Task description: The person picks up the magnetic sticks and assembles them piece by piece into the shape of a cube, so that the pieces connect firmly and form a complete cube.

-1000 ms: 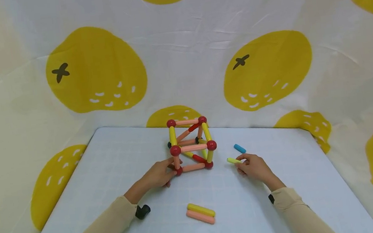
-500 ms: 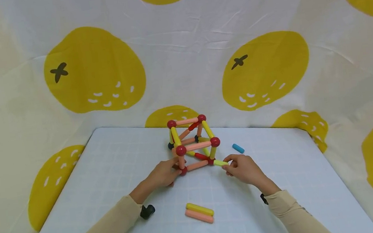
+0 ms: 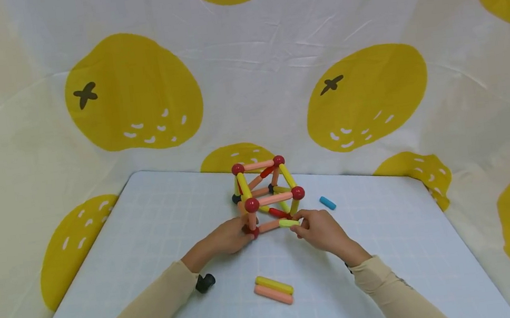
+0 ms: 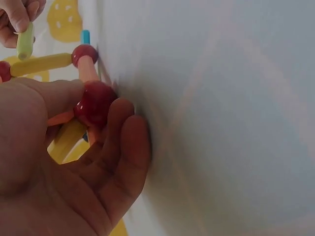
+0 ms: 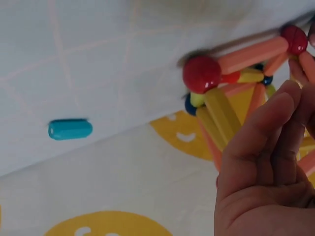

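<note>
A cube-shaped frame of magnetic rods and balls stands toward the back of the table. My left hand grips its near lower left corner, with thumb and fingers around the red ball. Between the thumb and fingertips of my right hand is a short lime-green magnetic rod. In the left wrist view that lime-green rod is raised off the table beside the frame's near right upright. The right wrist view shows the right hand's fingers curled together, hiding the rod.
A short blue rod lies on the table right of the frame. Nearer the front, a yellow rod and a pink rod lie side by side. A fruit-print cloth rises behind the table.
My right hand has carried the lime-green rod leftward, up to the frame's near right corner. The frame's near side has shifted and turned slightly rightward with my left hand.
</note>
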`<act>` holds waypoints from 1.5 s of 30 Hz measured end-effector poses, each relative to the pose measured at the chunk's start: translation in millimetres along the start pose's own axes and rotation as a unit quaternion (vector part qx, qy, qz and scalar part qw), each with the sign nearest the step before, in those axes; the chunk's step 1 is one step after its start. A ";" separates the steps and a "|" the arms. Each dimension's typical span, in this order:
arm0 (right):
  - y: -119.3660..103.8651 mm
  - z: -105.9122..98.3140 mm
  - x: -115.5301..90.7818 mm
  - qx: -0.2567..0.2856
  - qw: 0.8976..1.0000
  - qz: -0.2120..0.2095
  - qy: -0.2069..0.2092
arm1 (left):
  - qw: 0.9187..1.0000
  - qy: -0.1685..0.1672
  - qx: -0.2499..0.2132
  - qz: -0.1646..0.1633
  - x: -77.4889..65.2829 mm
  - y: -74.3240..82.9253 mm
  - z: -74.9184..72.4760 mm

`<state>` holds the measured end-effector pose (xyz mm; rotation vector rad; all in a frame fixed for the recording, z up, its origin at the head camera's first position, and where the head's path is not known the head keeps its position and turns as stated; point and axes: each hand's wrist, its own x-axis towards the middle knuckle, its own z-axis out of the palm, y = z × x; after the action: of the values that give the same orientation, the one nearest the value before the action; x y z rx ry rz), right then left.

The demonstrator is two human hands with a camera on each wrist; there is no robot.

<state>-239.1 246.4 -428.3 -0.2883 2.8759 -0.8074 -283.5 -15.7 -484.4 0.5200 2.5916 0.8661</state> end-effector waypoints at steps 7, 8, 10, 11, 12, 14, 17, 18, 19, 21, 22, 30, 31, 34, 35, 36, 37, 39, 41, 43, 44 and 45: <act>-14.7 9.9 4.1 -0.024 0.999 -0.031 0.005 | 0.999 -0.040 0.010 0.001 1.2 1.9 -10.2; -16.4 11.9 5.0 -0.030 0.999 -0.032 0.004 | 0.999 -0.042 0.014 0.003 1.3 1.9 -11.2; -19.8 15.7 6.6 -0.044 0.998 -0.035 0.004 | 0.999 -0.042 0.017 0.008 1.9 1.3 -12.3; -21.5 17.4 7.1 -0.051 0.998 -0.040 0.004 | 0.999 -0.042 0.017 0.011 2.1 0.9 -12.4; -23.0 19.3 7.8 -0.058 0.997 -0.045 0.004 | 0.999 -0.041 0.018 0.016 2.4 0.4 -12.4; -25.5 22.7 9.7 -0.068 0.996 -0.051 0.003 | 0.999 -0.039 0.018 0.025 3.7 -0.9 -11.1; -28.4 28.0 13.5 -0.076 0.996 -0.055 -0.004 | 0.999 -0.038 0.019 0.032 5.2 -3.3 -9.0; -29.2 29.7 15.2 -0.079 0.995 -0.056 -0.007 | 0.999 -0.038 0.016 0.031 5.6 -3.9 -8.5; -30.0 31.1 16.8 -0.082 0.995 -0.058 -0.008 | 0.999 -0.038 0.012 0.030 5.9 -4.4 -8.0; -31.3 33.5 19.4 -0.089 0.994 -0.066 -0.008 | 0.999 -0.037 0.004 0.026 6.1 -4.7 -8.1; -31.8 34.0 20.6 -0.094 0.993 -0.071 -0.007 | 0.999 -0.037 -0.001 0.024 6.4 -4.2 -8.3; -39.2 37.2 24.5 -0.100 0.991 -0.088 -0.007 | 0.998 -0.027 -0.022 0.044 6.2 -2.6 -8.8; -39.6 38.1 24.5 -0.104 0.991 -0.087 -0.007 | 0.998 -0.028 -0.025 0.043 6.2 -2.3 -8.3; -41.2 39.7 24.4 -0.117 0.990 -0.078 -0.007 | 0.998 -0.029 -0.035 0.039 6.6 -1.8 -7.8; -41.5 40.2 24.5 -0.121 0.990 -0.076 -0.007 | 0.998 -0.029 -0.038 0.039 6.7 -1.6 -7.8; -42.0 40.5 24.6 -0.124 0.990 -0.073 -0.007 | 0.998 -0.029 -0.040 0.038 7.0 -1.4 -7.7; -42.7 40.6 24.7 -0.126 0.990 -0.071 -0.006 | 0.998 -0.029 -0.043 0.037 7.1 -1.3 -7.7; -43.4 41.0 24.8 -0.129 0.989 -0.068 -0.005 | 0.998 -0.028 -0.047 0.037 8.2 -1.8 -7.4; -43.5 41.6 25.2 -0.133 0.988 -0.072 -0.002 | 0.998 -0.027 -0.050 0.036 8.9 -2.5 -7.0; -43.7 42.4 25.1 -0.134 0.988 -0.073 0.001 | 0.998 -0.025 -0.053 0.035 9.5 -3.6 -6.3; -43.6 42.7 24.9 -0.134 0.988 -0.075 0.004 | 0.998 -0.025 -0.054 0.034 9.8 -4.1 -6.0; -43.8 42.9 24.6 -0.133 0.988 -0.077 0.005 | 0.998 -0.025 -0.054 0.035 10.1 -4.6 -5.6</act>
<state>-248.7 182.8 -443.6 -0.5415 2.9992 -0.4436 -295.7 -17.5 -485.2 0.5960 2.4793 0.9973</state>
